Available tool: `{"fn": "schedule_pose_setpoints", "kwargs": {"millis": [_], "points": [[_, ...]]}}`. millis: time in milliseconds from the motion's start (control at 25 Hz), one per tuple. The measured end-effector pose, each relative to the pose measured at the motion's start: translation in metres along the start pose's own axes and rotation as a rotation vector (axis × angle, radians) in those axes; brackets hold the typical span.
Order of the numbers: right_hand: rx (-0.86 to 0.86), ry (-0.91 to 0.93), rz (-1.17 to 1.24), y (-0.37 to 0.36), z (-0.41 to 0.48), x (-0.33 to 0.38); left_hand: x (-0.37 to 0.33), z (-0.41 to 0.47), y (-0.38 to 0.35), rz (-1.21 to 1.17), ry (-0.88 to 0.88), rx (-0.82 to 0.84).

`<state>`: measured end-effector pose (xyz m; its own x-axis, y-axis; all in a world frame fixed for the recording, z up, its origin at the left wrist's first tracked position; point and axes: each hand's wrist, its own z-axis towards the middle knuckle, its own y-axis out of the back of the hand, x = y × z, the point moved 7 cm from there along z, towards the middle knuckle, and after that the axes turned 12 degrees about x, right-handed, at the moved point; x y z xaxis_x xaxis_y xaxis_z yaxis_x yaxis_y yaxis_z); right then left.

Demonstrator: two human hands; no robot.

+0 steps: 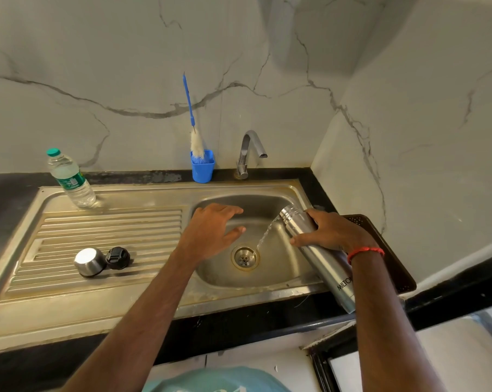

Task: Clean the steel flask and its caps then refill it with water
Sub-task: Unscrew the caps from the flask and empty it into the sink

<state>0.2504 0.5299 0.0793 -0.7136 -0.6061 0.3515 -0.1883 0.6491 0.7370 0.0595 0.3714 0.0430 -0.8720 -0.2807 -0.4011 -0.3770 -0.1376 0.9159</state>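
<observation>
My right hand (pixel 331 232) grips the steel flask (pixel 315 251) round its upper body, tilted with the mouth down-left over the sink bowl (pixel 270 267). A thin stream of water (pixel 266 234) runs from its mouth toward the drain (pixel 245 257). My left hand (pixel 210 232) hovers over the bowl's left side, fingers spread and holding nothing. The steel outer cap (pixel 89 261) and the black inner cap (pixel 118 258) lie side by side on the ribbed drainboard (pixel 103 222).
A plastic water bottle (pixel 69 179) with a green cap stands at the drainboard's back left. A blue cup (pixel 202 166) holds a bottle brush (pixel 195 137) beside the tap (pixel 249 154). A dark perforated tray (pixel 386 250) sits right of the sink.
</observation>
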Motion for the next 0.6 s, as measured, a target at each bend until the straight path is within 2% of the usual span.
{"fn": "schedule_pose_setpoints", "kwargs": {"millis": [600], "points": [[0.002,-0.017,-0.012,-0.0005,0.0074,0.0011,0.0063,-0.0015,0.0014,0.032,0.017,0.006]]}}
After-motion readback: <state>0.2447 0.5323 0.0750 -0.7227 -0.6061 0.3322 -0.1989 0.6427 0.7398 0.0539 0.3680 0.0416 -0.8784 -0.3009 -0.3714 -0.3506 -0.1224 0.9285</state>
